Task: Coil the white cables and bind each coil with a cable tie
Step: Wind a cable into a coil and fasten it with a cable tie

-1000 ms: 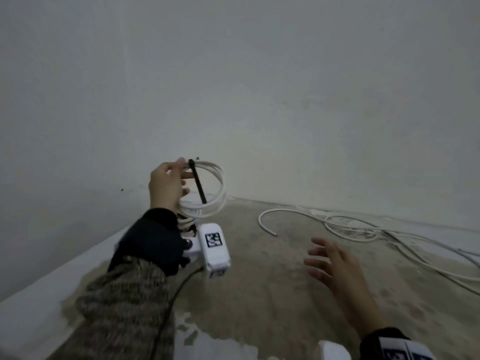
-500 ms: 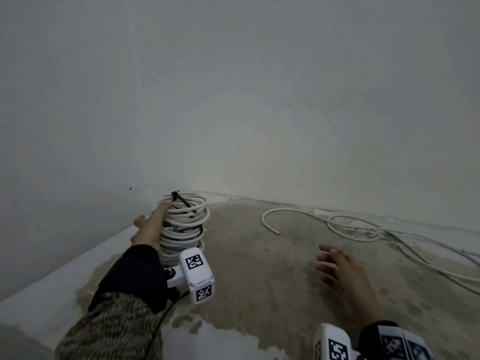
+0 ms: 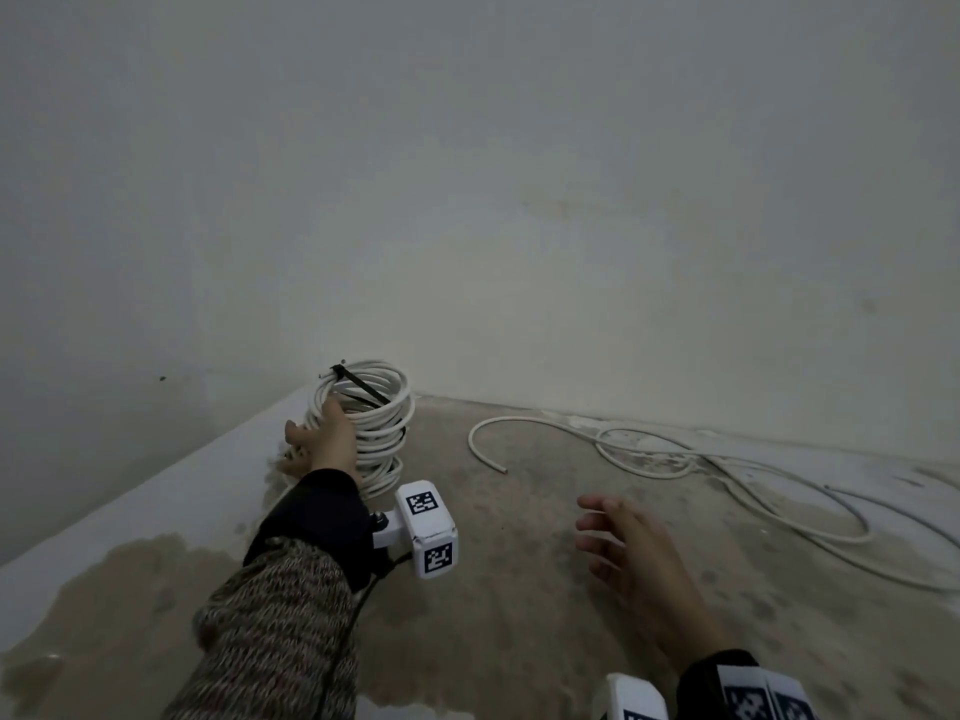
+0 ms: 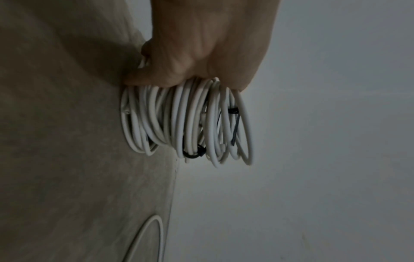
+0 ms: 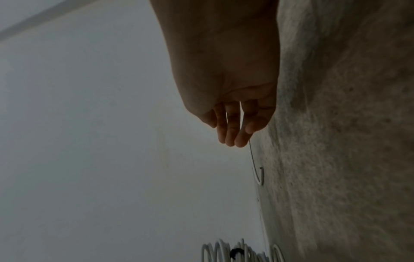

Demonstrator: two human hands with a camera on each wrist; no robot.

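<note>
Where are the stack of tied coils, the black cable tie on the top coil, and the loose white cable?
stack of tied coils [image 3: 382, 436]: head view, side of the middle loops.
black cable tie [image 3: 363, 391]: head view, strap crossing the top coil.
loose white cable [image 3: 480, 452]: head view, curve near its free end.

Floor [image 3: 519, 589]: mottled brown, pale strip along walls. Stack of coiled white cables [image 3: 379, 428] stands in corner. Loose white cable [image 3: 675, 459] sprawls by the far wall.
</note>
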